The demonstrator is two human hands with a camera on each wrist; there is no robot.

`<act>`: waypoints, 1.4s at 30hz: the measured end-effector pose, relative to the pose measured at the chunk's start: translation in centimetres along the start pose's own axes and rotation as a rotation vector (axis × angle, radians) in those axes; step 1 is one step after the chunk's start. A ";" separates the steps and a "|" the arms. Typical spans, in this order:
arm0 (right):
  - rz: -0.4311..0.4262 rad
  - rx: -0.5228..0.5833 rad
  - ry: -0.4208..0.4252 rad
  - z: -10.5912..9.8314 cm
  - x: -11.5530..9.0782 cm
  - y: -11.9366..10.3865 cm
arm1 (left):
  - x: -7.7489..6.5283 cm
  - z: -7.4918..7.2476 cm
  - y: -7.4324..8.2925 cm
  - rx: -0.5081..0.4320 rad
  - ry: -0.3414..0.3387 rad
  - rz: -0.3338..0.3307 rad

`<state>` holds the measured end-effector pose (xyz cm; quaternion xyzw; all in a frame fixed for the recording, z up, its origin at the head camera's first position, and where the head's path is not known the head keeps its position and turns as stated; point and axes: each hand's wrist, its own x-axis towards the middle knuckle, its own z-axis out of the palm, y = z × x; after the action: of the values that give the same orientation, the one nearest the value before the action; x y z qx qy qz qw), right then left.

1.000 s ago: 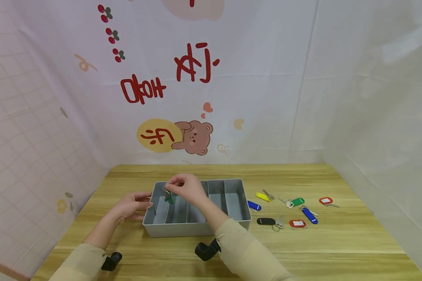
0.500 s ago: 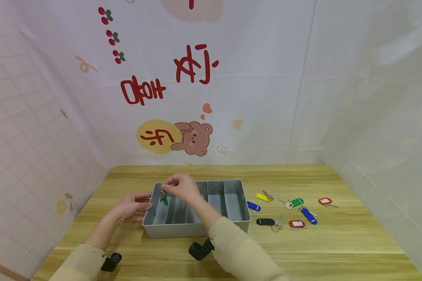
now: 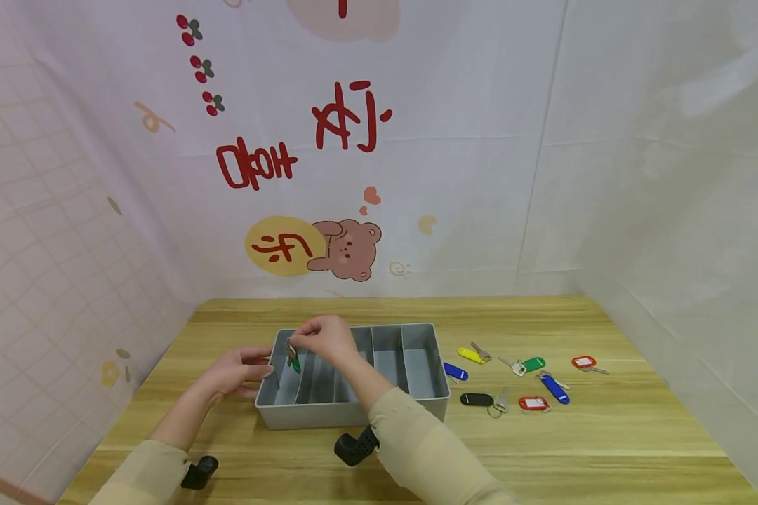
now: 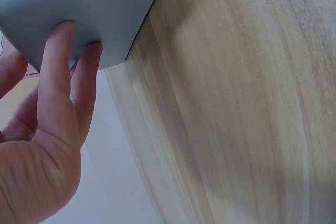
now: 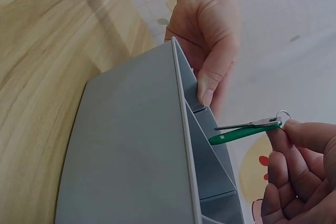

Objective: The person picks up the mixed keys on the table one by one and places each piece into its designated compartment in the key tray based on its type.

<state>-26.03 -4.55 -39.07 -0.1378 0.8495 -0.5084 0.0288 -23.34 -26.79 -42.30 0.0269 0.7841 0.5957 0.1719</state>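
Note:
A grey box (image 3: pixel 354 415) with a row of compartments stands on the table. My left hand (image 3: pixel 235 372) grips its left wall, the thumb over the rim and the fingertips against the outside, as the left wrist view shows. My right hand (image 3: pixel 328 341) is over the leftmost compartment. Between thumb and forefinger it pinches the ring of a key with a green key tag (image 5: pixel 244 132). In the right wrist view the metal key (image 5: pixel 252 124) lies along the tag, and both stick out from the fingers toward the box's opening.
Right of the box lie several tagged keys: a yellow tag (image 3: pixel 470 355), blue tags (image 3: pixel 455 371) (image 3: pixel 554 388), a black tag (image 3: pixel 476 399), a green tag (image 3: pixel 533 364) and red tags (image 3: pixel 533 402) (image 3: pixel 584 362). A patterned white curtain (image 3: pixel 467 210) hangs behind the table.
My right hand has moved slightly left with the green-tagged key, from near the first divider to over the leftmost compartment. My left hand has stayed on the box wall.

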 end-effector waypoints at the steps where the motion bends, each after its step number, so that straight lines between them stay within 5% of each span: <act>1: 0.011 -0.001 -0.002 0.0 0.0 0.0 | 0.0 0.0 0.0 0.000 -0.001 0.000; 20: 0.015 0.023 -0.051 0.6 -0.3 0.3 | -0.2 0.2 0.1 0.035 0.013 0.000; 42: -0.118 0.068 -0.041 -0.5 -1.5 1.3 | -0.3 0.5 -0.1 -0.004 -0.007 0.002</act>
<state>-24.99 -3.14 -40.03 -0.1972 0.8215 -0.5346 0.0209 -22.91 -26.46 -42.46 0.0294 0.7824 0.5973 0.1738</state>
